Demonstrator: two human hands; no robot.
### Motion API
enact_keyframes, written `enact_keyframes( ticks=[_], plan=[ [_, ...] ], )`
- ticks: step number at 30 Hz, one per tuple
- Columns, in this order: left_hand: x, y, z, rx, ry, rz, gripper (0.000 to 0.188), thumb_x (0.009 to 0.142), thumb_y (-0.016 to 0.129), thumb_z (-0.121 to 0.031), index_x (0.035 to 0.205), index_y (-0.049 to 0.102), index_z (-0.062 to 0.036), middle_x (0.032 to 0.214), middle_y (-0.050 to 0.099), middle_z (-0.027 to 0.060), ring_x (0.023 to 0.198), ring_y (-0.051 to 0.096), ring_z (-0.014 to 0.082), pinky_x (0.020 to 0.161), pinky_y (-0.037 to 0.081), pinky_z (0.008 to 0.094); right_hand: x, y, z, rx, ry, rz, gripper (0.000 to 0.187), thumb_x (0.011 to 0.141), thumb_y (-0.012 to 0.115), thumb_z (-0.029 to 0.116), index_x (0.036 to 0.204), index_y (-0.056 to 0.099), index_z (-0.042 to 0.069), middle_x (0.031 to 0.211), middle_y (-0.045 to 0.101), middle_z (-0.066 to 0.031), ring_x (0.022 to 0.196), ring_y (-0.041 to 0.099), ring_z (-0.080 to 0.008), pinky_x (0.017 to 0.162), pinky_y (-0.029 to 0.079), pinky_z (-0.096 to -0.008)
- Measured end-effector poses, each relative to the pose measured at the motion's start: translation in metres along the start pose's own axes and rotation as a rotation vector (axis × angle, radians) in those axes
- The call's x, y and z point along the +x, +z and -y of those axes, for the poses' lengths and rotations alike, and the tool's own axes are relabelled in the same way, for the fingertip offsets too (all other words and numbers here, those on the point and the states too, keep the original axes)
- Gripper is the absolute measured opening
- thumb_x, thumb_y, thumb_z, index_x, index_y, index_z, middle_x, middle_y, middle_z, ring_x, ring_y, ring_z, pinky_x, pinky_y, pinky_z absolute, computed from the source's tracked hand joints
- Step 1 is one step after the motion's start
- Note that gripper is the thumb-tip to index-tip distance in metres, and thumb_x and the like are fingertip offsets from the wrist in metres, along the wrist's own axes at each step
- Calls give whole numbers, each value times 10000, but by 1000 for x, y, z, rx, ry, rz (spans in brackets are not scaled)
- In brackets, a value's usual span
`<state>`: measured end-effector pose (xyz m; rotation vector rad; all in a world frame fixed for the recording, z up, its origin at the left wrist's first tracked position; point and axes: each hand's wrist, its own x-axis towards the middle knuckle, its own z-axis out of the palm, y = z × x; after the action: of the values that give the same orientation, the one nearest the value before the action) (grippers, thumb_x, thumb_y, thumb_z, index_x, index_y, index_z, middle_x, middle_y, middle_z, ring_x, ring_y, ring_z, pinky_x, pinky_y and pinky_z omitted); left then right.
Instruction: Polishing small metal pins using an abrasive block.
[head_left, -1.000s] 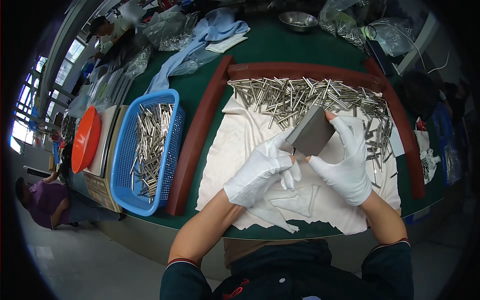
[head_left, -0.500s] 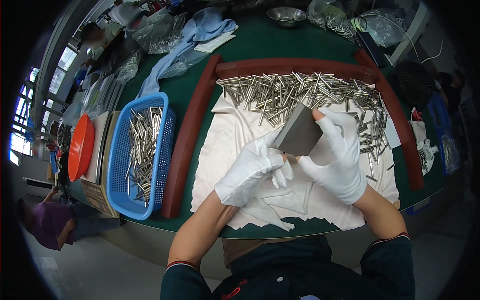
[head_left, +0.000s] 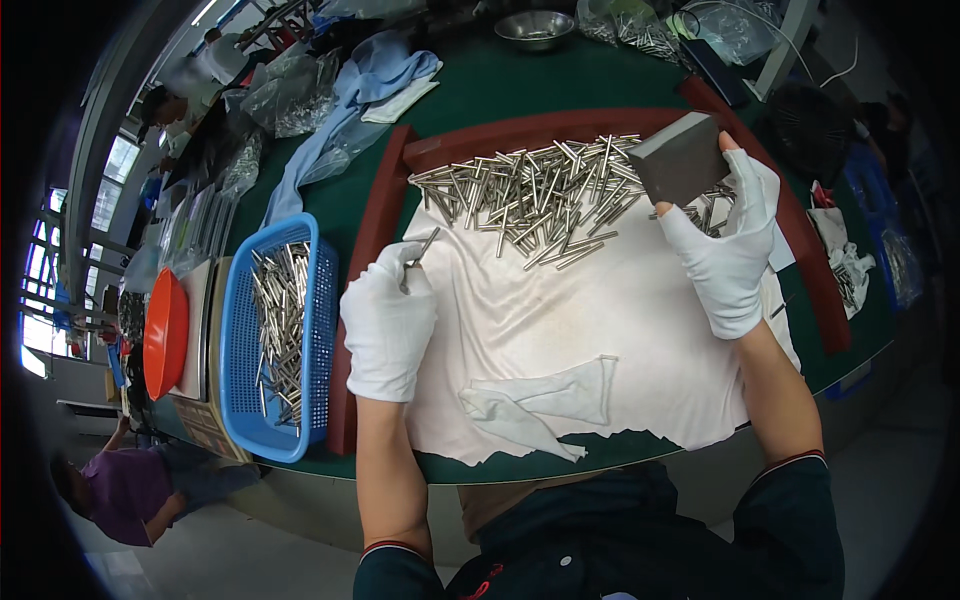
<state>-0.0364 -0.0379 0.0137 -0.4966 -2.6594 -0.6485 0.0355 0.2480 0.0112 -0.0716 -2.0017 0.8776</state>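
Curled in a white fabric glove, the left hand (head_left: 390,322) grips a smooth, slim metal pin (head_left: 429,243) near the pale, wrinkled cloth's (head_left: 600,310) left edge; I see its long axis slant away from the person and rightward. The right hand (head_left: 728,240), thumb and fingers spread, grasps a matte grey slab (head_left: 680,163), tilted, broad face toward the person, by the shiny pin pile (head_left: 540,195).

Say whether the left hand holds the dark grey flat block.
No, the white-gloved right hand holds the dark grey flat block; the left hand holds a slim silver metal rod.
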Motion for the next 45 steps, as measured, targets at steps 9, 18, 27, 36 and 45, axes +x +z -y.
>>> enact_keyframes(
  ticks=[9,18,27,36,45],
  plan=[
    [-3,-8,-5,204,21,160,153,811,559,-93,899,672,-40,761,647,191,685,636,348,646,505,399,19,-16,-31,-73,15,-170,719,645,822,116,1274,479,54,1083,448,-71,966,498,-167,851,448,-287],
    [-10,-21,2,155,12,158,150,790,613,-50,929,665,-27,831,649,200,709,632,342,661,501,361,20,-11,-36,82,176,-177,706,639,831,178,1234,498,-7,1091,470,-99,952,521,-175,849,454,-294],
    [-45,-126,68,255,-295,-72,128,850,538,16,934,633,25,695,605,84,608,553,120,578,442,255,29,-30,-12,566,576,-156,777,727,793,220,1308,377,-83,992,547,-120,868,594,-136,751,500,-219],
    [-45,-146,96,610,-385,42,185,845,561,-79,990,649,-4,881,670,173,813,652,309,734,489,369,37,-34,-12,642,619,-173,840,708,801,299,1332,369,-62,1011,572,-103,886,590,-126,729,515,-270],
    [22,-20,-122,88,567,263,92,767,620,-7,849,645,-40,743,600,120,679,607,302,613,474,332,36,-39,-25,580,583,-269,835,691,811,309,1292,399,-98,981,576,-118,889,578,-135,775,478,-241]
  ],
)
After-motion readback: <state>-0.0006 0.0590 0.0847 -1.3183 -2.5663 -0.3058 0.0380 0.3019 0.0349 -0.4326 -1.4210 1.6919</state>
